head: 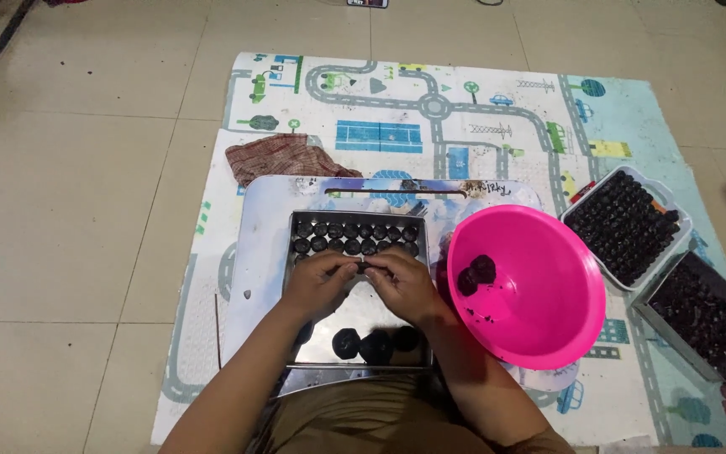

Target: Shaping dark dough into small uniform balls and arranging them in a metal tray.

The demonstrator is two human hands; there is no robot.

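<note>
Below the head camera, two bare hands are seen meeting over a shallow metal tray (300, 220) that is set on a pale board (258, 244) on the floor. The left hand (319, 283) and the right hand (405, 282) are brought together fingertip to fingertip, and a small dark lump (363, 266) is pinched between them, both grips pressed closed on it, above the middle of the tray. Two rows of dark round balls (355, 237) are lined up along the far edge of the tray. Three larger dark lumps (376, 343) are laid on the near part of the tray, close to the person's lap.

Just to the right of the tray, a bright pink plastic bowl (548, 303) is placed, tilted slightly, with two dark lumps (476, 273) and some crumbs held inside. Further right, a clear rectangular container (674, 220) is packed with rows of small dark balls, and a second dark-filled tray (703, 315) is set just beside it.

Everything is spread over a children's play mat (464, 109) printed with grey roads, little cars and blue and green buildings. A crumpled checked brown cloth (283, 158) is left on the mat beyond the board. Beige floor tiles (77, 168) are seen around the mat.
</note>
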